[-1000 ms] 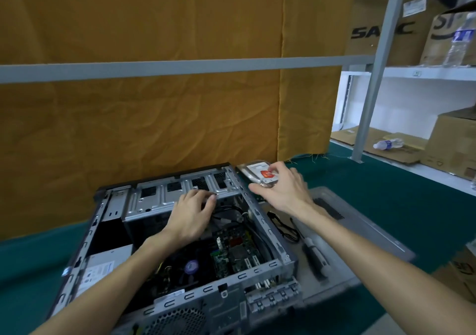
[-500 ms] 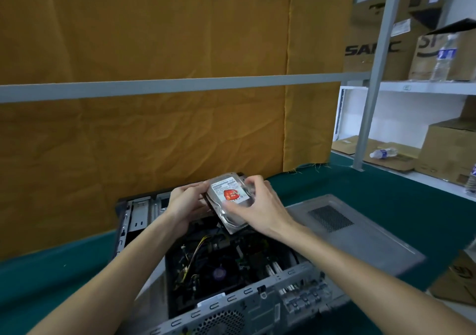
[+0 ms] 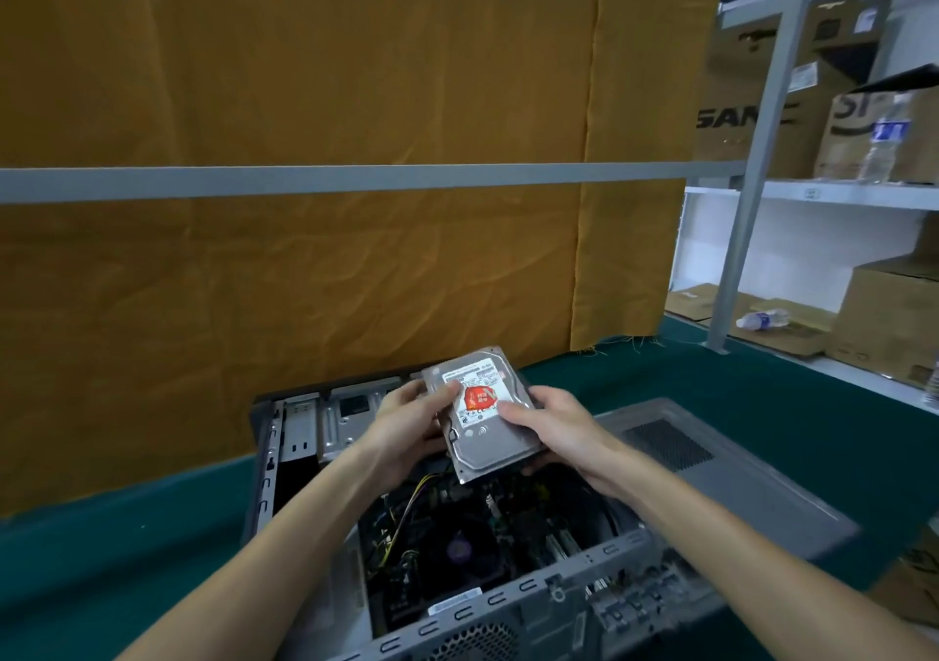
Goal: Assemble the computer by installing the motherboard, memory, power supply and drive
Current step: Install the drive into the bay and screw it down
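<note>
A silver hard drive point(image 3: 482, 414) with a white label and a red sticker is held tilted above the open computer case point(image 3: 284, 457). My left hand point(image 3: 406, 427) grips its left edge and my right hand point(image 3: 551, 429) grips its right edge with the thumb on top. Below them, inside the case, lie the motherboard point(image 3: 508, 523) with a dark CPU fan point(image 3: 460, 551) and yellow cables point(image 3: 406, 508). The metal drive bay point(image 3: 345, 416) shows at the far end of the case, partly hidden by my left hand.
The case's grey side panel point(image 3: 711, 477) lies flat to the right on the green table point(image 3: 101, 548). An orange curtain point(image 3: 305, 254) hangs behind a grey rail. Shelves with cardboard boxes point(image 3: 894, 315) and water bottles point(image 3: 762, 319) stand at the right.
My right hand lifted the drive from the case's far right corner and brought it over the case. My left hand left the drive bay and took the drive's left edge.
</note>
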